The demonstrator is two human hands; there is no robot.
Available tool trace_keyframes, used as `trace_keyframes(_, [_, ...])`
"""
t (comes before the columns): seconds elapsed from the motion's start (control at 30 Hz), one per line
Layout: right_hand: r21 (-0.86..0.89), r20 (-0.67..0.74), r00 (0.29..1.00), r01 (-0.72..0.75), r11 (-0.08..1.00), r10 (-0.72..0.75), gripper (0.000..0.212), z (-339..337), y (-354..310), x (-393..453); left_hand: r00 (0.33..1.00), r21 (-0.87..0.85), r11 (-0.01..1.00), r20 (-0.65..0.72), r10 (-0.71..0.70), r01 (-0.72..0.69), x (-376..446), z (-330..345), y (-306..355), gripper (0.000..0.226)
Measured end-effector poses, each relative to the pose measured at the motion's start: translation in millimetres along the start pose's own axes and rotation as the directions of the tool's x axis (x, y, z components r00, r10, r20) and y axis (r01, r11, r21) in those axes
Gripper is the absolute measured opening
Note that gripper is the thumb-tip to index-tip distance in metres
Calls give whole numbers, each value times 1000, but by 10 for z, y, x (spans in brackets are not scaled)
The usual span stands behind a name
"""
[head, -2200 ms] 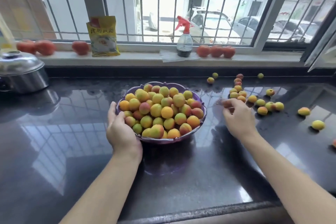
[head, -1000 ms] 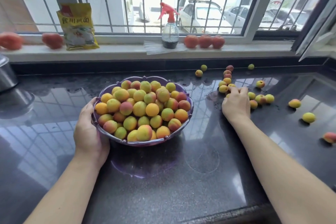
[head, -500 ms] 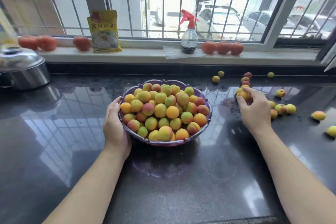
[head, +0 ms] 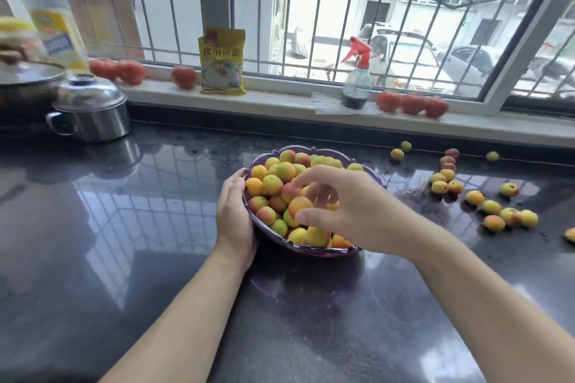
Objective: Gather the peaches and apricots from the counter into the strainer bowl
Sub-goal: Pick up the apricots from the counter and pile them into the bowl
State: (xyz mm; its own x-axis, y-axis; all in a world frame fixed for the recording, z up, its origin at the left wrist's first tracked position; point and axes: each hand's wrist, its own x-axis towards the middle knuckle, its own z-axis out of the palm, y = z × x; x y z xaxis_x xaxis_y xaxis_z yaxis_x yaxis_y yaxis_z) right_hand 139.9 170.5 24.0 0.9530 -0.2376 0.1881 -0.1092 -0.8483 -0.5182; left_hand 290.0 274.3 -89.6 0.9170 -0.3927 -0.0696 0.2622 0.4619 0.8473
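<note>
Strainer bowl [head: 273, 155] heaped with fruit, mid-counter.
My left hand [head: 232, 217] cups its near-left rim; right hand [head: 351, 211] hovers above, fingers spread, holding nothing I see. Loose apricots [head: 491, 207] toward the counter's right edge look soft, round, roll-prone: cup gently.

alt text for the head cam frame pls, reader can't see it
Over a purple strainer bowl heaped with peaches and apricots, the right hand hovers with fingers spread while the left hand rests against the rim. More fruit lies scattered on the dark counter to the right.
</note>
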Motion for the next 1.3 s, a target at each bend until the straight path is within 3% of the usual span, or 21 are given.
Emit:
trace_keyframes(0.2, [-265,3,1000,16,964,-16,25,230,-112,116,1000,16,1000,-3,-5,5,-15,-6,18,30])
trace_keyframes(0.37, [-323,54,997,66,944,-51,26,226,-128,104,1000,13,1000,-8,11,-11,-17,1,17,29])
trace_keyframes(0.73, [-329,11,990,135,935,-139,29,322,-26,107,1000,-10,1000,-21,-8,8,-37,0,32,29])
trace_keyframes(0.83, [-198,-186,970,119,973,-156,25,168,147,81,1000,-26,1000,-22,0,0,-35,5,28,32])
trace_keyframes(0.93, [-70,-518,854,11,998,-46,12,-109,596,122,998,-52,999,-55,13,-16,-1,22,-8,29])
trace_keyframes(1.0, [9,-617,776,-161,987,132,15,-251,1110,205,998,-55,998,-66,15,-19,25,27,-42,27])
trace_keyframes(1.07, [39,-615,723,-373,927,317,22,-293,1713,304,998,-42,998,-60,33,-36,48,23,-71,27])
trace_keyframes(1.13, [-23,-545,713,-539,842,441,32,-239,2189,405,996,-38,998,-73,54,-57,83,12,-105,28])
trace_keyframes(1.3, [-130,-448,746,-600,790,493,46,-99,2672,812,995,-44,996,-71,73,-77,150,-34,-155,34])
